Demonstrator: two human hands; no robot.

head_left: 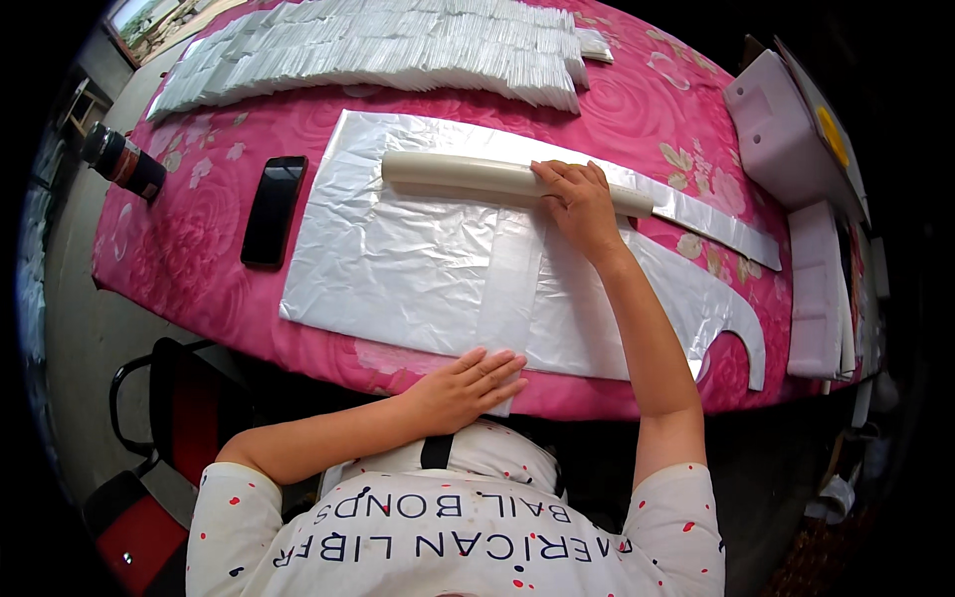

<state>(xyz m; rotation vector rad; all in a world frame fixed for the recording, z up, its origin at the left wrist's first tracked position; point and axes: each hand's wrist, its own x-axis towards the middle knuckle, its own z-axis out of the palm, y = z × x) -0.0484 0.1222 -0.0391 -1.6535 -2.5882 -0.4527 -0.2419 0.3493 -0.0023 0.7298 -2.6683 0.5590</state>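
1. Plastic bag (398,259), silvery white and creased, lies flat in front of you on the table, near edge toward your body. Two handle straps run out to its right; the lower one curves round a cut-out.
2. Tube (448,171), pale and rigid, lies lengthwise across the upper part of the bag, its right end by the upper strap.
3. Your right hand (579,204) is on the tube, right of its middle, fingers curved over it — can't tell whether it grips or only presses.
4. Your left hand (463,390) lies flat at the table's near edge, fingers slightly spread, tips over the lower end of a paler band (509,289) that runs down the bag.
5. Surface: pink tablecloth (189,249) with rose and leaf print, draped over the table's edge.
6. Far side of the table: long rows of white folded bundles (378,60), packed tight.
7. Left of the bag: black phone (274,212), screen dark; farther left, a dark bottle (124,161) near the table edge.
8. Right end: white boxes (781,119), a yellow round patch (833,137) beside the upper one.
9. Room: grey floor (80,328), red-and-black chair (189,408) at your left, bright opening (164,30) upper left — right side mostly dark.
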